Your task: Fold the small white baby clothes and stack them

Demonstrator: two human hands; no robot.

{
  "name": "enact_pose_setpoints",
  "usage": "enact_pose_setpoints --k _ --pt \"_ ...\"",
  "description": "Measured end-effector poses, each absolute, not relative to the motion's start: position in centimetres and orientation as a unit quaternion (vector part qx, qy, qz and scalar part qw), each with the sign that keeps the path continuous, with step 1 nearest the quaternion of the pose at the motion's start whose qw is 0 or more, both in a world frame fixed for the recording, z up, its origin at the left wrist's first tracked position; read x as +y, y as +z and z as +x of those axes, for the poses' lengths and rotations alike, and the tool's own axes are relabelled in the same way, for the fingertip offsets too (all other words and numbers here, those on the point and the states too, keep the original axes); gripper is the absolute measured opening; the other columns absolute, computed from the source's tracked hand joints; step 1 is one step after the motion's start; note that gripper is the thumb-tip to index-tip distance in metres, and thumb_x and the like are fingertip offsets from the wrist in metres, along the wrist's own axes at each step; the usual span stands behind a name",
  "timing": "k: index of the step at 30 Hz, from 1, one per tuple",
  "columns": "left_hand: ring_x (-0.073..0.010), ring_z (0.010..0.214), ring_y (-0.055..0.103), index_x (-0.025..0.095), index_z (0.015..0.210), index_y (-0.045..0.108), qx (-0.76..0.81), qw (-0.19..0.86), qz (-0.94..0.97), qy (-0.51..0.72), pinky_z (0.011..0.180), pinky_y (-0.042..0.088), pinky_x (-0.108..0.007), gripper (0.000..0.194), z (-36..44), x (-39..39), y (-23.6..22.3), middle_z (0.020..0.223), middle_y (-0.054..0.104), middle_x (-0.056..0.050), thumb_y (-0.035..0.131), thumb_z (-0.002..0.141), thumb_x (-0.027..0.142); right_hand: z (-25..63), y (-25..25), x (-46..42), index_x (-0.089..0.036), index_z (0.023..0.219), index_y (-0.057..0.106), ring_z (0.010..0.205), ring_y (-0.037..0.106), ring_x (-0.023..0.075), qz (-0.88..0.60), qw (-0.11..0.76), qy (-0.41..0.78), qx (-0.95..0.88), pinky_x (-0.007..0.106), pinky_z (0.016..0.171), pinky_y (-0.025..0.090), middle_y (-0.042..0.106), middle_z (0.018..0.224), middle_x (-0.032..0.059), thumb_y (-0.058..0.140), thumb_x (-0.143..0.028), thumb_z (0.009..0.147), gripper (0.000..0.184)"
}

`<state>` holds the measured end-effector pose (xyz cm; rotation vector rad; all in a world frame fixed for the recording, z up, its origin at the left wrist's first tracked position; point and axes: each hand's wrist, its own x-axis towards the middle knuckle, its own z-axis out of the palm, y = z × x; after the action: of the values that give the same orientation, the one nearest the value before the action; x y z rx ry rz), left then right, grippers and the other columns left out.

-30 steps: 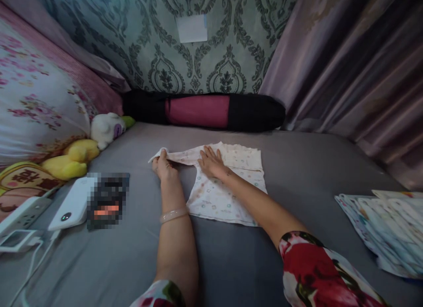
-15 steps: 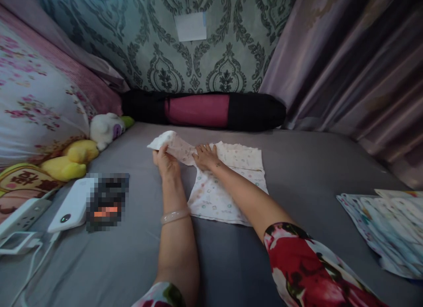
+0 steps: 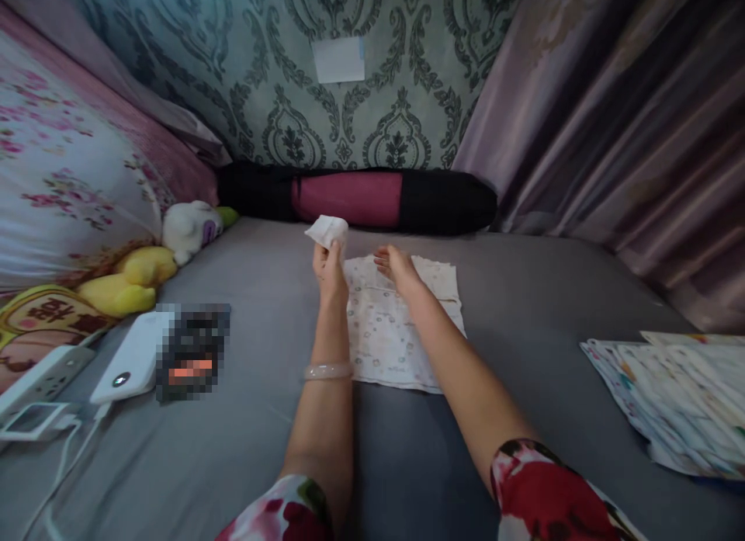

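Observation:
A small white printed baby shirt [image 3: 396, 347] lies flat on the grey bed sheet [image 3: 244, 448], with one sleeve folded across its upper part. My left hand [image 3: 329, 271] pinches the other sleeve [image 3: 327, 230] and lifts its end above the sheet, to the left of the shirt body. Over the shirt's upper part, my right hand [image 3: 398, 269] has its fingers stretched out and holds nothing. Whether it touches the cloth I cannot tell.
Folded clothes [image 3: 680, 393] are stacked at right. On the left are a power bank [image 3: 136, 355], a blurred-out item [image 3: 192, 355], a power strip [image 3: 46, 382] with cables, and plush toys [image 3: 131, 281]. A long black-and-pink bag [image 3: 349, 199] lies along the wall.
My left hand has moved right and up, bringing the sleeve end inward toward the shirt body. My right hand has shifted right, off the sleeve's base where it was pressing.

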<state>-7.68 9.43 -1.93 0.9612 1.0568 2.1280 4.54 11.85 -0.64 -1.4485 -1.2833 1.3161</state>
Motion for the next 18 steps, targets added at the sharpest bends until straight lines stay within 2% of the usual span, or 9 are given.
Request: enact_pose_setpoints --k 2,5,11,15,18 --pt "-0.0211 0.119 0.057 0.017 0.122 0.059 0.403 0.287 0.409 0.766 0.106 0.040 -0.035 0.036 -6.2 9.3 -2.0 0.124 0.064 -0.010 0.054 0.088 0.029 6.3 -0.2 11.0 -0.011 0.120 0.056 0.098 0.066 0.0190 -0.535 0.418 0.620 -0.393 0.033 0.087 0.052 0.065 0.119 0.0156 0.021 -0.031 0.099 0.045" --pt "-0.0210 0.118 0.058 0.018 0.124 0.058 0.421 0.287 0.480 0.714 0.105 0.040 -0.036 0.035 -4.0 8.9 -2.2 0.122 0.065 -0.011 0.049 0.092 0.028 8.6 -0.2 9.5 -0.011 0.116 0.055 0.088 0.068 0.0187 -0.500 0.432 0.683 -0.312 0.034 0.083 0.054 0.066 0.112 0.0169 0.025 -0.034 0.099 0.042" --pt "-0.0210 0.115 0.059 0.019 0.129 0.057 0.469 0.279 0.596 0.589 0.103 0.042 -0.035 0.039 -0.9 8.3 -3.2 0.121 0.066 -0.009 0.041 0.093 0.020 10.6 -1.5 7.8 -0.014 0.103 0.054 0.078 0.067 0.0201 -0.471 0.439 0.719 -0.263 0.034 0.074 0.055 0.068 0.092 0.0143 0.023 -0.042 0.100 0.041" --pt "-0.0219 0.115 0.059 0.019 0.130 0.056 0.497 0.265 0.652 0.508 0.103 0.043 -0.036 0.042 -0.1 8.2 -4.1 0.120 0.067 -0.008 0.038 0.093 0.018 10.6 -1.4 7.7 -0.019 0.089 0.054 0.073 0.066 0.0211 -0.443 0.442 0.738 -0.251 0.033 0.067 0.055 0.065 0.077 0.0099 0.017 -0.058 0.099 0.055" --pt "-0.0231 0.116 0.060 0.018 0.130 0.057 0.505 0.256 0.694 0.446 0.106 0.041 -0.039 0.045 0.2 8.0 -4.7 0.122 0.067 -0.010 0.039 0.089 0.014 10.6 -1.0 7.7 -0.020 0.085 0.055 0.074 0.067 0.0222 -0.427 0.457 0.737 -0.256 0.033 0.066 0.056 0.064 0.072 0.0078 0.017 -0.067 0.095 0.061"
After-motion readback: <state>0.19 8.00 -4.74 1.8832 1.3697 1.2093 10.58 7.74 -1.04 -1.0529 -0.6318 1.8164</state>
